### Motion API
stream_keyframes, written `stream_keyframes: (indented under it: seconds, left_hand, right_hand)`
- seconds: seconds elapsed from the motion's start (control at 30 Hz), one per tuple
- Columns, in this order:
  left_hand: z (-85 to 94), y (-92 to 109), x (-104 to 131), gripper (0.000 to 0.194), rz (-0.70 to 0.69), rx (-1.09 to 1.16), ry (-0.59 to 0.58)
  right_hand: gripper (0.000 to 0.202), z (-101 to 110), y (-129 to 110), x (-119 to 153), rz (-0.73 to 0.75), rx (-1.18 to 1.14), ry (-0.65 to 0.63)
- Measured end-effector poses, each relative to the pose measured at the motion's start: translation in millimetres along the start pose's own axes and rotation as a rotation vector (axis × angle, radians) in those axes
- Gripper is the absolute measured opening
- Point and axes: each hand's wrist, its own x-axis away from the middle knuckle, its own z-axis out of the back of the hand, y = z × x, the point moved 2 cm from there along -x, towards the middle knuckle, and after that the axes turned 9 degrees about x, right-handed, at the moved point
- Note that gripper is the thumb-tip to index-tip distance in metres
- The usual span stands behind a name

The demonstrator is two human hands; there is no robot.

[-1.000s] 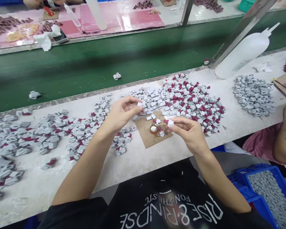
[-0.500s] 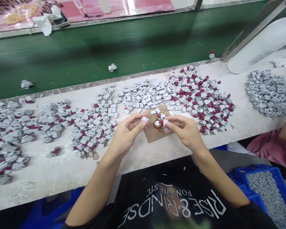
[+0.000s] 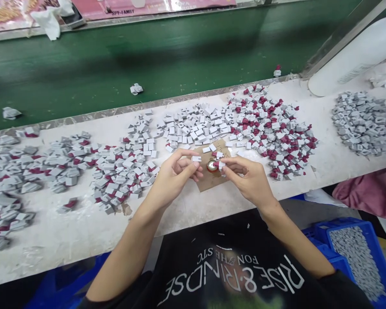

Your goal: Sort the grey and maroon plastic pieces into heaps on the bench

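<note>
Between the thumb and fingers of my left hand (image 3: 176, 171) is a small pale grey plastic piece (image 3: 196, 159). My right hand (image 3: 249, 174) pinches a grey and dark red plastic piece (image 3: 219, 164). Both hands hover over a brown cardboard square (image 3: 209, 184). On that cardboard sits a round metal-rimmed cap (image 3: 212, 165) with an orange-red edge, just left of my right fingertips. A few loose pieces (image 3: 209, 148) lie at the cardboard's far edge. The two held pieces are apart from each other.
Grey pieces (image 3: 196, 124) are heaped behind the cardboard, red-and-grey ones (image 3: 273, 133) to the right, more (image 3: 19, 171) at the left. An all-grey pile (image 3: 362, 122) lies far right, by a white cylinder (image 3: 350, 56). Behind runs a green belt (image 3: 180, 51); blue crates (image 3: 373, 240) stand below.
The grey piece in my left hand has turned to lie level, and the left fingers have shifted around it. My right hand has barely moved. Pieces on the green belt have shifted left.
</note>
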Motion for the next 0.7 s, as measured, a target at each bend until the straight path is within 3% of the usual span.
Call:
stream_keyframes:
  seconds: [0.2,0.37,0.47,0.7]
  left_hand:
    - [2.3,-2,-5,0.033,0.005,0.084,0.001]
    - [2.6,-5,-11,0.048,0.034,0.105,0.008]
    - [1.1,-5,-12,0.044,0.05,0.071,-0.001]
    - [0.7,-1,-16,0.034,-0.117,-0.045,0.061]
  right_hand:
    - [0.016,0,-1,0,0.063,0.077,0.013]
    - [0.014,-1,-3,0,0.11,0.109,0.03]
    - [0.014,-2,-3,0,0.132,0.114,0.033]
    - [0.011,2,-10,1,0.097,0.026,0.066]
